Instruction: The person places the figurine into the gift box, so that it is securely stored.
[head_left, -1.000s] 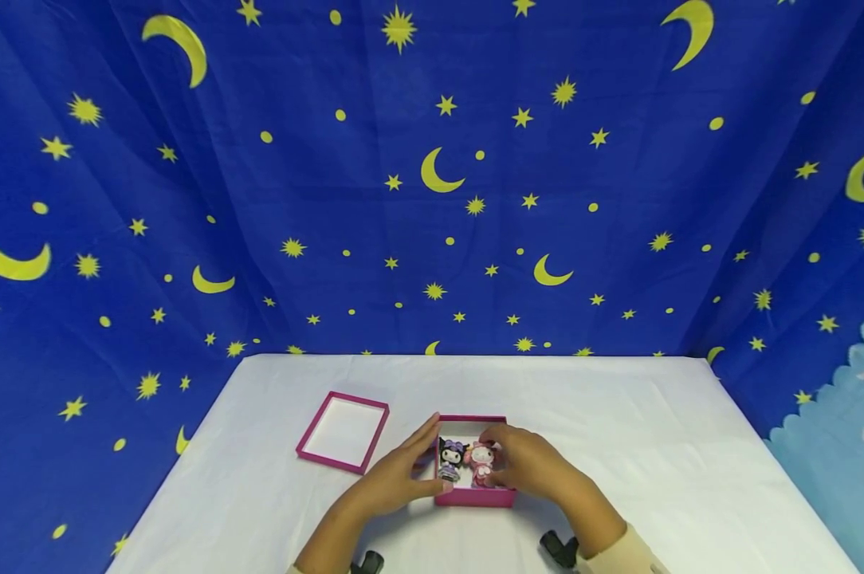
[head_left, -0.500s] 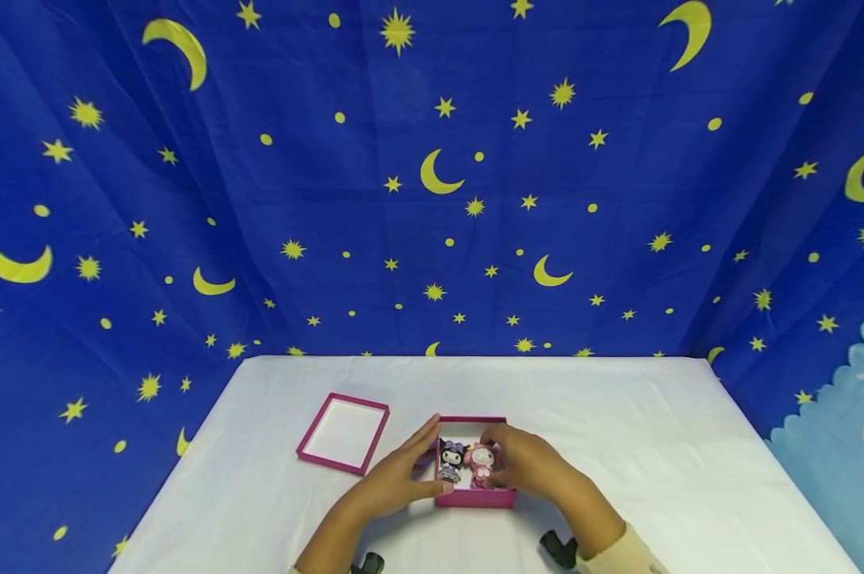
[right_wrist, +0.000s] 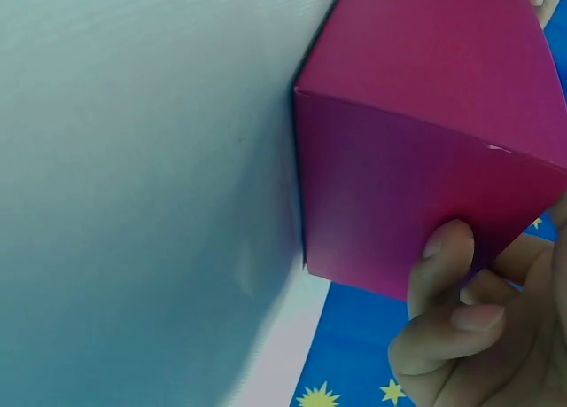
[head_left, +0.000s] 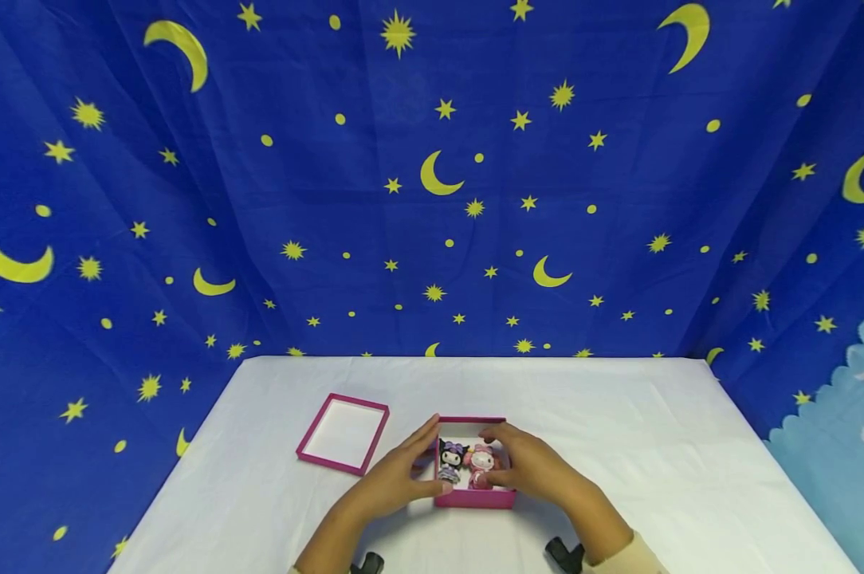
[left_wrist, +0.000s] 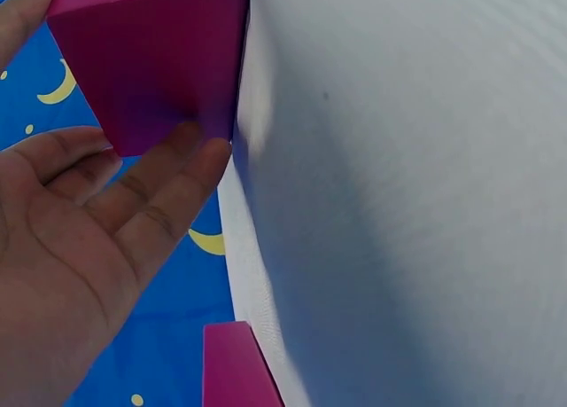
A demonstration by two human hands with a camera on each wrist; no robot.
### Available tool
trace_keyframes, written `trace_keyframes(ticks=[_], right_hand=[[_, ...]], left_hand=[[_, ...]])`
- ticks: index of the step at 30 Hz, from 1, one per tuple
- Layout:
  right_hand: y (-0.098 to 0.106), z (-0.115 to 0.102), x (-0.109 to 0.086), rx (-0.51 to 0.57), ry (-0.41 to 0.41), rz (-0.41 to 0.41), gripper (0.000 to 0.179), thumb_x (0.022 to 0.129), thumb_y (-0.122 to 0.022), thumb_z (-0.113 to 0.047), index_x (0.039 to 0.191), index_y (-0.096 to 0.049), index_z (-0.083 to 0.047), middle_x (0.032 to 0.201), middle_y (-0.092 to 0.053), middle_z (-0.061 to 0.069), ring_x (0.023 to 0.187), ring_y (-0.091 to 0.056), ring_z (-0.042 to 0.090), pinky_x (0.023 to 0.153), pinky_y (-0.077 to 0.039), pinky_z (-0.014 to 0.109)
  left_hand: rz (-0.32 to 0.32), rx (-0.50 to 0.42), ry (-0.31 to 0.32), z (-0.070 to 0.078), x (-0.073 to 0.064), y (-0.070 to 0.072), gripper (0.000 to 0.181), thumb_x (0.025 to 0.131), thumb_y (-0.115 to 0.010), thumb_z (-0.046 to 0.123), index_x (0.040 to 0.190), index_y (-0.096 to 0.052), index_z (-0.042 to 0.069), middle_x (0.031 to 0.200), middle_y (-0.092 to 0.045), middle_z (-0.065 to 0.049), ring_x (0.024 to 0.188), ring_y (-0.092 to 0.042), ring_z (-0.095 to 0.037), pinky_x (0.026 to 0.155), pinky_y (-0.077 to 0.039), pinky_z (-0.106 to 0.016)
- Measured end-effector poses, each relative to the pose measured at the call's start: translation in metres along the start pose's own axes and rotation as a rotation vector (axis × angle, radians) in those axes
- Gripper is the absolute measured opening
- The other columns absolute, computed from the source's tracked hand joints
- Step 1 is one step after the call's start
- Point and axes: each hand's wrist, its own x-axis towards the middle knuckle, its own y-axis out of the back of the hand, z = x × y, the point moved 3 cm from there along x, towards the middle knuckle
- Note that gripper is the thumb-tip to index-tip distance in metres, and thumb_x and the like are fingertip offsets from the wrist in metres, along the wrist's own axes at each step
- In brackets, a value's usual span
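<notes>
Right-hand fingers have spread since the earlier frame: the index finger now stands clear of the pink figurine's [head_left: 482,458] head, exposing more of it. Box and left hand [head_left: 392,478] hold position. Location: the pink figurine lies inside the magenta box [head_left: 475,499], right of the dark-hooded figurine [head_left: 451,458]. Orientation: head toward the far wall, feet toward the near wall, face upward; long axis runs near to far, roughly parallel with its neighbour. Box opening faces up. Right hand [head_left: 536,464]: index finger and thumb are parted and relaxed, released from a grasp; the thumb overlaps the figurine's lower body, contact cannot be confirmed. Right wrist view: one bent finger touches the outer box wall. Left hand: fingers nearly straight against the left wall, thumb at the near-left corner, bracing without clenching. Lid [head_left: 344,432] rests on the surface [head_left: 618,430], left of the box.
</notes>
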Motion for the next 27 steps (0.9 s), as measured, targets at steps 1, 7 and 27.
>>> trace_keyframes(ticks=[1,7,27], right_hand=[[0.001,0.000,-0.001,0.003,0.006,0.009,0.067,0.081,-0.085,-0.040,0.135,-0.060,-0.009,0.131,-0.066,0.008,0.126,-0.062,0.033,0.108,-0.049,0.055],[0.005,0.004,-0.006,0.004,0.006,0.066,0.067,0.084,-0.081,-0.045,0.138,-0.058,-0.014,0.127,-0.066,0.000,0.104,-0.066,0.018,0.091,-0.058,0.041],[0.013,0.017,-0.025,0.042,0.035,0.164,0.081,0.082,-0.082,-0.048,0.150,-0.049,-0.019,0.151,-0.050,-0.001,0.127,-0.059,0.026,0.105,-0.052,0.051]], left_hand=[[0.003,0.004,-0.004,0.000,0.000,0.000,0.094,0.087,-0.077,0.048,0.162,-0.026,0.024,0.171,-0.014,0.011,0.155,-0.025,-0.035,0.121,-0.032,-0.057],[0.021,0.004,-0.015,0.002,0.001,0.001,0.094,0.085,-0.078,0.046,0.161,-0.029,0.020,0.171,-0.018,0.002,0.154,-0.026,-0.036,0.121,-0.031,-0.059],[0.232,-0.021,0.097,-0.009,-0.008,0.039,0.071,0.088,-0.079,0.030,0.148,-0.050,0.003,0.135,-0.062,-0.014,0.121,-0.062,-0.031,0.104,-0.051,-0.053]])
